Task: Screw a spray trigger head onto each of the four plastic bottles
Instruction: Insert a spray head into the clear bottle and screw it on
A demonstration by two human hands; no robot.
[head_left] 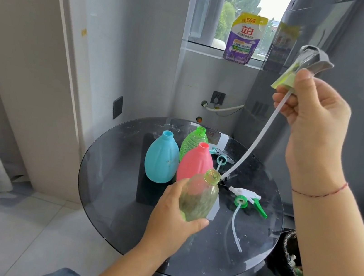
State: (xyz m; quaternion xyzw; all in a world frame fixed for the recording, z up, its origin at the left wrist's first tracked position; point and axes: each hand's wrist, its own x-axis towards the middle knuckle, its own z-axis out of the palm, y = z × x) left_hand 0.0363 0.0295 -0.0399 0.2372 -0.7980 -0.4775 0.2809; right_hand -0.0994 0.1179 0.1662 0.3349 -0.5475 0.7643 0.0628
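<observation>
Left hand [172, 217]: closed around the lower body of a clear greenish bottle [199, 196], held tilted above the near part of the table, open neck pointing up and to the right.
Right hand [311, 110]: raised high on the right, fingers closed on the collar of a grey and yellow-green spray head [306, 67].
Tube [250, 146]: long, white, hangs from the held spray head down and to the left; its lower tip is just beside the clear bottle's open neck, not inside it.
Table [115, 222]: round, dark glass top.
Blue bottle [162, 157]: upright at the left of the group, no head on it.
Pink bottle [195, 161]: upright just right of the blue one, partly behind the held bottle, neck open.
Green bottle [193, 141]: ribbed, upright at the far side behind the pink one, neck open.
White and green spray head [248, 199]: lies on the table to the right of the held bottle, its own tube curving toward the near edge.
Teal spray head [220, 158]: lies farther back on the table, right of the pink bottle, partly hidden.
Purple pouch [243, 39]: stands on the far window sill.
Bin [292, 262]: dark-lined, near right beside the table.
</observation>
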